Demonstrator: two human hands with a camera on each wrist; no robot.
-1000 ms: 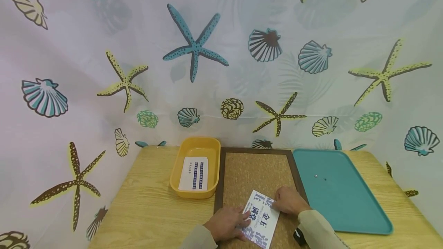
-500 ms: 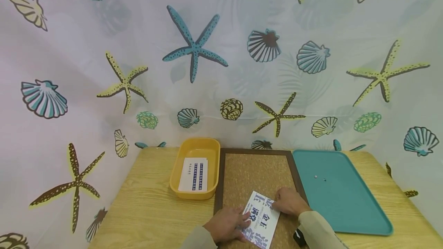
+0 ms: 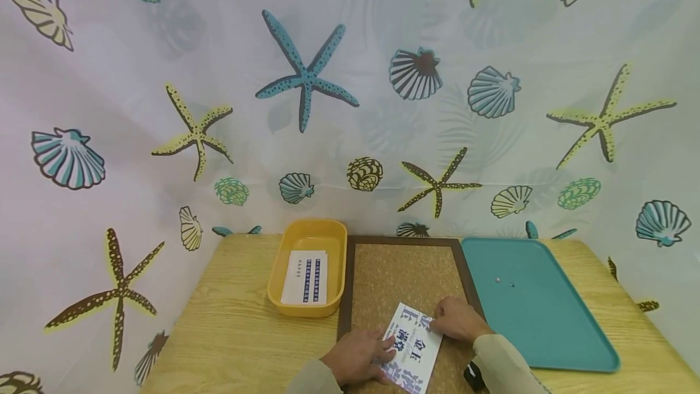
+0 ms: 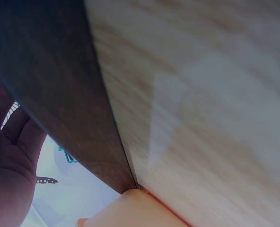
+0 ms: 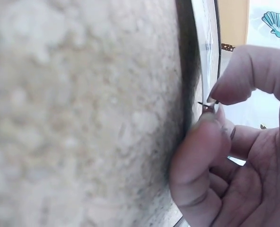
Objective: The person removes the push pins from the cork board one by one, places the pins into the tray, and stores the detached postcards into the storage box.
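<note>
A white card (image 3: 417,351) printed with blue-purple characters lies at a slant on the framed corkboard (image 3: 404,272) in the head view. My left hand (image 3: 358,354) rests on its left edge with fingers laid out flat. At the card's upper right edge, my right hand (image 3: 460,319) pinches a small metal thumbtack (image 5: 207,105) between thumb and finger. Its sharp tip shows in the right wrist view, close to the card's edge. The left wrist view catches part of the left palm (image 4: 10,170) beside the dark frame (image 4: 59,94).
A yellow bin (image 3: 274,278) left of the board holds white printed cards (image 3: 306,277). To the right lies a teal tray (image 3: 552,327) with two tiny tacks (image 3: 498,280) on it. Shell-and-starfish fabric (image 3: 339,126) hangs behind the wooden table (image 3: 240,321).
</note>
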